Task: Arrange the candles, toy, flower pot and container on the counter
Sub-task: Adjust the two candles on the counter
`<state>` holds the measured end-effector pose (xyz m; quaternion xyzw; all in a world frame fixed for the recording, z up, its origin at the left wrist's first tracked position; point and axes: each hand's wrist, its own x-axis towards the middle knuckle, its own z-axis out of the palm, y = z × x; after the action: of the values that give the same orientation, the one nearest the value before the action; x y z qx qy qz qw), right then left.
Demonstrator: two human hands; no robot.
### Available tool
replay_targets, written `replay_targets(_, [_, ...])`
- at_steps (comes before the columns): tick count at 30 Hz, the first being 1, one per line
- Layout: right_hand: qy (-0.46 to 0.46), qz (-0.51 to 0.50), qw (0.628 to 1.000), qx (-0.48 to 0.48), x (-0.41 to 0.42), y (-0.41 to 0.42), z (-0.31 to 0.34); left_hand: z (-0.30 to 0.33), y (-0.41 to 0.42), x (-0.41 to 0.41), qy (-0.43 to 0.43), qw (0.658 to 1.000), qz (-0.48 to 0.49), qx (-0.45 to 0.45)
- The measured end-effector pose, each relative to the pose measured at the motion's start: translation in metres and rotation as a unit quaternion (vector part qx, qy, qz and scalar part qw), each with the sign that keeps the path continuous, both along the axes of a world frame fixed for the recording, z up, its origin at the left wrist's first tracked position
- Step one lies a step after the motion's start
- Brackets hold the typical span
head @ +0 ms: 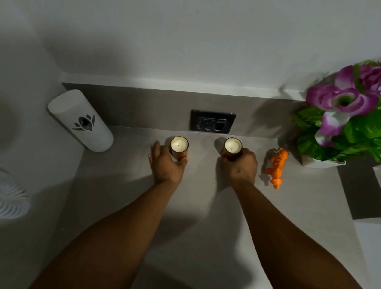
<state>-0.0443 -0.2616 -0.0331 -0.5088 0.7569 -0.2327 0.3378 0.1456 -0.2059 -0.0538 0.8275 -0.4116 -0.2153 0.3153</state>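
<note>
Fingers (pixel 183 160) of left hand (pixel 166 163) wrapped round left candle (pixel 179 144); right hand (pixel 242 167) clamped on right candle (pixel 233 146). Both stood upright on counter (pixel 200 206) nr wall socket (pixel 212 121). Orange toy (pixel 277 165) lay just right of right hand, flower pot (pixel 323 161) beyond it, white container (pixel 80 119) at far left.

Left hand (pixel 166 163) and right hand (pixel 240 166) each grip a candle on the counter (pixel 200 206).
</note>
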Motion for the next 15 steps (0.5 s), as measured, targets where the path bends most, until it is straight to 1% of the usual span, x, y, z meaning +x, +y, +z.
replay_targets(8, [0.018,0.009,1.000,-0.008,-0.0011,-0.0046,0.0021,-0.0023,-0.0107,0.0036,-0.036,0.999,-0.010,0.035])
replay_targets(11, [0.010,0.011,1.000,-0.016,-0.0037,-0.0037,0.0012,-0.0030,-0.0110,0.0055,-0.037,0.998,-0.015,0.039])
replay_targets(15, [0.006,0.011,1.000,0.001,-0.0026,0.0003,0.0063,0.0007,-0.0050,0.0081,-0.019,0.999,-0.033,0.027])
